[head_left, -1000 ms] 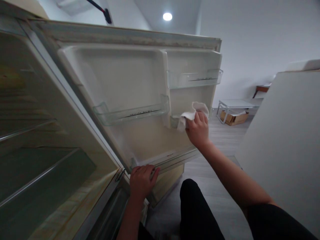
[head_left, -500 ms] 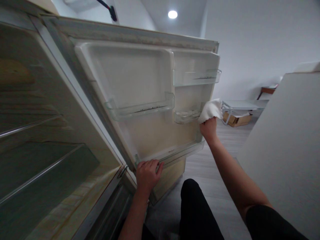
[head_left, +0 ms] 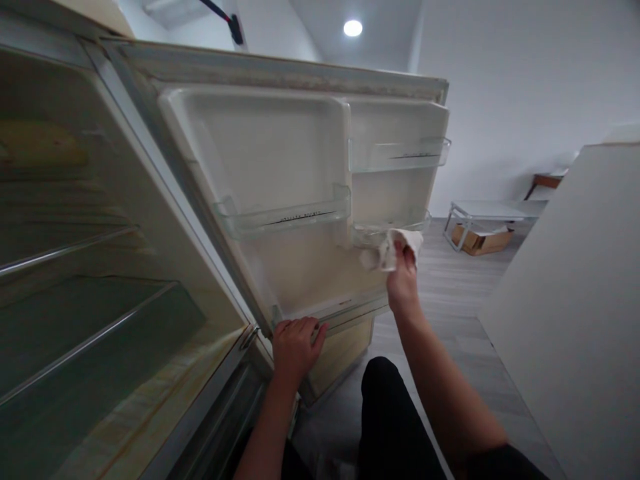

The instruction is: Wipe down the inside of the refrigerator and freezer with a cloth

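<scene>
Against the open fridge door, a crumpled white cloth sits bunched above my right hand, which grips it; my left hand clasps the door's bottom edge.

The open fridge door is carrying three clear racks: a long one along its middle, a short one near the top outer corner, another below it.

White cloth: crumpled, bunched, pressed against the underside and front of a small clear door shelf. Fridge door: open, inner liner cream, yellowed toward the bottom; clear shelves empty, mounted level at three heights.
</scene>
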Motion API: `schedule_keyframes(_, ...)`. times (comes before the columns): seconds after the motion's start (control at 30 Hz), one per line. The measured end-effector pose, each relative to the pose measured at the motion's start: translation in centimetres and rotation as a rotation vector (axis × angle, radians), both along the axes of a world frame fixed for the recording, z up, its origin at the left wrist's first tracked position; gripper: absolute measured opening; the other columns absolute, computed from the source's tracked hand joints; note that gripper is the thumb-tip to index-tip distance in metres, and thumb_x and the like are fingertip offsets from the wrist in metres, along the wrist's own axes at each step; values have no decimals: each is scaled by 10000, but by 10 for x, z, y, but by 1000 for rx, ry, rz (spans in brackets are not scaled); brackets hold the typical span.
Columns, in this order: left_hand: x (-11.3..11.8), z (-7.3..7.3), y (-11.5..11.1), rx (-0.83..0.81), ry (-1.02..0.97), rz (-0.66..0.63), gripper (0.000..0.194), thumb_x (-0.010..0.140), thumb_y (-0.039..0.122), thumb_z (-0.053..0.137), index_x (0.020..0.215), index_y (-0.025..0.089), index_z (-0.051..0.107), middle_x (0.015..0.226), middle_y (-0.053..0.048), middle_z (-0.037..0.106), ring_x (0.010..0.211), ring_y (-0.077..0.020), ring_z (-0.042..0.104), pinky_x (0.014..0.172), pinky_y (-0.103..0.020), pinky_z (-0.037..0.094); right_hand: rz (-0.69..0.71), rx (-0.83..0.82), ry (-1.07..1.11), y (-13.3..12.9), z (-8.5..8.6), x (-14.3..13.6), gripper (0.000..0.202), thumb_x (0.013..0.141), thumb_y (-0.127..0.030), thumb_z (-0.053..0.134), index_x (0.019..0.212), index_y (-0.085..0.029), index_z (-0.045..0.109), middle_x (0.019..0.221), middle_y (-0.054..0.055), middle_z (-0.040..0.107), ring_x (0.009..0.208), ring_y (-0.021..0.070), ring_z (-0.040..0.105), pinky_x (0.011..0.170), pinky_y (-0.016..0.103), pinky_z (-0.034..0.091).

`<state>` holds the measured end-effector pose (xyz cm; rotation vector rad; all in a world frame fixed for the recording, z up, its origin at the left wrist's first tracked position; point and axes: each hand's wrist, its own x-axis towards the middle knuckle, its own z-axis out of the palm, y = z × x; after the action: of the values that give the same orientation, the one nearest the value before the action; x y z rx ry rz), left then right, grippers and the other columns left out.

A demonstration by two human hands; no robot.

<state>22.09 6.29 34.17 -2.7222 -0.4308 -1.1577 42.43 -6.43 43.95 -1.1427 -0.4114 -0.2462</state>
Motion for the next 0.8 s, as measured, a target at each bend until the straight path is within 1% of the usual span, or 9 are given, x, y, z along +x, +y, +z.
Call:
schedule_keyframes(0.03, -1, 0, 0, -4, 3, -4, 255, 1000, 379, 584, 805, 229, 650, 718, 9, 732, 706, -210, 693, 824, -387, 397, 17, 67, 0, -3, 5, 10, 370, 857, -417, 636, 1144, -194, 704, 1211, 72, 707, 1198, 186, 614, 1099, 348, 461)
schedule_keyframes(0.1, -4, -1, 1, -6, -1, -16, 254, 1003, 377, 579, 809, 228, 650, 719, 11, 732, 705, -208, 691, 831, -388, 400, 52, 179, 40, -9, 14, 37, 296, 847, -365, 648, 1079, -190, 702, 1098, 42, 725, 1117, 163, 642, 1020, 310, 511)
schedule_keyframes(0.2, -7, -1, 1, -13, -12, -27, 261, 1009, 374, 567, 808, 228, 646, 715, 14, 729, 696, -202, 685, 824, -386, 403, 137, 361, 188, -17, 23, 71, 212, 901, -382, 593, 956, -192, 670, 915, 10, 716, 936, 150, 684, 866, 292, 576)
schedule_keyframes(0.3, -7, 1, 0, -34, -5, -20, 265, 1010, 390, 560, 814, 232, 644, 716, 13, 724, 706, -207, 685, 815, -388, 403, 220, 496, 287, -19, 27, 77, 143, 910, -336, 582, 922, -201, 631, 843, -11, 701, 782, 127, 683, 764, 267, 589)
schedule_keyframes(0.4, -6, 1, -1, -40, 2, -12, 259, 1002, 392, 573, 812, 232, 643, 715, 14, 722, 708, -212, 685, 827, -392, 402, 275, 514, 335, -12, 28, 54, 117, 895, -296, 577, 949, -206, 627, 875, -11, 712, 778, 122, 682, 736, 259, 590)
schedule_keyframes(0.57, -4, 0, -1, -28, -3, -1, 231, 987, 369, 602, 812, 227, 650, 717, 18, 726, 715, -213, 689, 844, -391, 396, 428, 519, 375, 15, 37, -7, 182, 856, -285, 587, 1018, -217, 638, 948, 14, 726, 904, 163, 697, 806, 322, 611)
schedule_keyframes(0.67, -4, -1, -1, -30, 3, 8, 217, 974, 358, 624, 802, 227, 647, 713, 23, 721, 712, -208, 687, 843, -388, 398, 405, 474, 319, 31, 39, -34, 244, 815, -303, 626, 1034, -202, 662, 914, 28, 726, 892, 174, 690, 794, 301, 602)
schedule_keyframes(0.73, -5, -1, -1, -31, 3, 0, 208, 969, 356, 633, 807, 227, 649, 712, 24, 719, 709, -204, 685, 833, -385, 401, 357, 414, 243, 37, 33, -44, 244, 805, -315, 602, 996, -187, 684, 868, 45, 721, 857, 186, 684, 791, 304, 596)
schedule_keyframes(0.8, -6, -2, -2, -35, -5, -6, 200, 968, 360, 636, 820, 227, 654, 722, 21, 723, 718, -204, 688, 833, -385, 405, 306, 309, 112, 37, 16, -52, 218, 818, -315, 543, 916, -188, 690, 811, 57, 701, 837, 200, 677, 817, 334, 594)
